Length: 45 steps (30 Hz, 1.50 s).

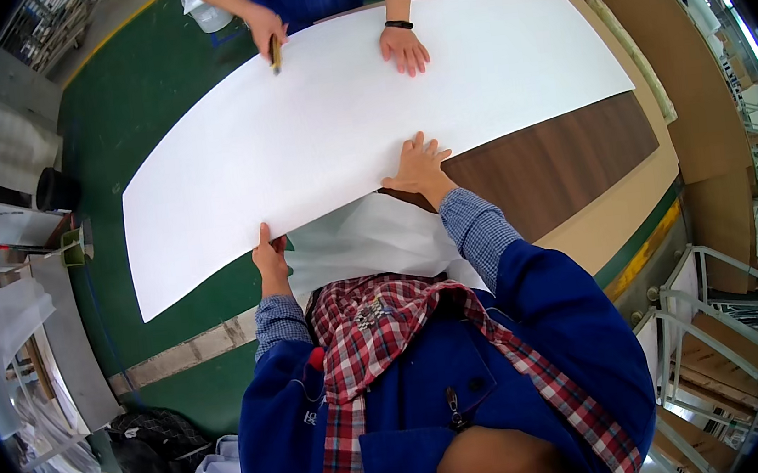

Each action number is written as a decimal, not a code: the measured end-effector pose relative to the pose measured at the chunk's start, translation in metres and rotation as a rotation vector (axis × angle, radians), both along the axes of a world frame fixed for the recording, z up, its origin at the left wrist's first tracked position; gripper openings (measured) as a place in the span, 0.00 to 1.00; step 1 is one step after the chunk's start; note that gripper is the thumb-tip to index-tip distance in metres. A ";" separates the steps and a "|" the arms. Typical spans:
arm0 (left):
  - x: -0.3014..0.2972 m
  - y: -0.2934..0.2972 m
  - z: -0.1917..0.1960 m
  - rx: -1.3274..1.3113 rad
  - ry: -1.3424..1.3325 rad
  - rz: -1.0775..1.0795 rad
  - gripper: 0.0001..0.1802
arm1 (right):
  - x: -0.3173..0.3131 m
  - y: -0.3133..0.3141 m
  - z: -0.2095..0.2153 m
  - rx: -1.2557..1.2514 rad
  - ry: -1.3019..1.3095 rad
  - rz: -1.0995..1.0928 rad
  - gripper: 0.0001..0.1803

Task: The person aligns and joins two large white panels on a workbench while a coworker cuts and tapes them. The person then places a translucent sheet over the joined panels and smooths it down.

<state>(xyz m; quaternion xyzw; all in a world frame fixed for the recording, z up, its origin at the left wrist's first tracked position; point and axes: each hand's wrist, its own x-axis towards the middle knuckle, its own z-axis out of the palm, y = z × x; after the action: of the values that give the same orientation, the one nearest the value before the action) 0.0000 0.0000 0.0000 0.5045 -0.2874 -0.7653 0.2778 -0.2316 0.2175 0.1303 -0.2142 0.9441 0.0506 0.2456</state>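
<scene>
A large white sheet [321, 122] lies across a dark brown wood-grain panel [565, 161] and juts out far to the left past it. My left hand [270, 255] grips the sheet's near edge, thumb on top and fingers curled underneath. Farther right, my right hand [418, 166] rests on the sheet by its near edge, fingers spread. Across from me a co-worker's hand [403, 47] with a black wristband presses flat on the sheet. The co-worker's other hand [267, 28] holds a slim yellowish tool [276, 53] over the far edge; its kind is unclear.
Brown cardboard [618, 221] lies under the panel, and more cardboard [689, 65] stands at the right. Whitish translucent wrapping [361, 243] hangs in front of me. Metal racks [711, 322] stand at the lower right. A black bag [155, 435] sits on the lower left.
</scene>
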 end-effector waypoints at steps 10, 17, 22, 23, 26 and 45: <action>0.002 -0.006 0.000 -0.010 0.009 0.009 0.18 | 0.002 -0.005 -0.011 -0.058 0.069 -0.004 0.56; 0.008 -0.005 0.001 -0.010 -0.009 0.030 0.18 | 0.010 -0.006 -0.009 -0.074 0.083 -0.015 0.57; 0.004 -0.005 0.002 -0.004 -0.019 0.032 0.18 | -0.001 0.004 -0.017 -0.076 0.072 0.068 0.56; 0.005 -0.005 0.001 -0.005 -0.008 0.028 0.18 | -0.001 0.006 -0.015 -0.058 0.059 0.092 0.56; 0.002 -0.004 0.005 -0.012 -0.001 0.026 0.18 | -0.008 0.018 -0.020 -0.120 0.021 0.122 0.55; 0.004 -0.011 0.010 -0.023 0.030 0.032 0.16 | -0.020 0.028 -0.027 -0.115 0.015 0.184 0.50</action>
<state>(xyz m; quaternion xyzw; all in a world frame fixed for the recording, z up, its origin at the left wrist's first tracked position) 0.0036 -0.0107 0.0104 0.4942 -0.2840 -0.7649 0.3001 -0.2513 0.2459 0.1034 -0.3134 0.9235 0.0202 0.2202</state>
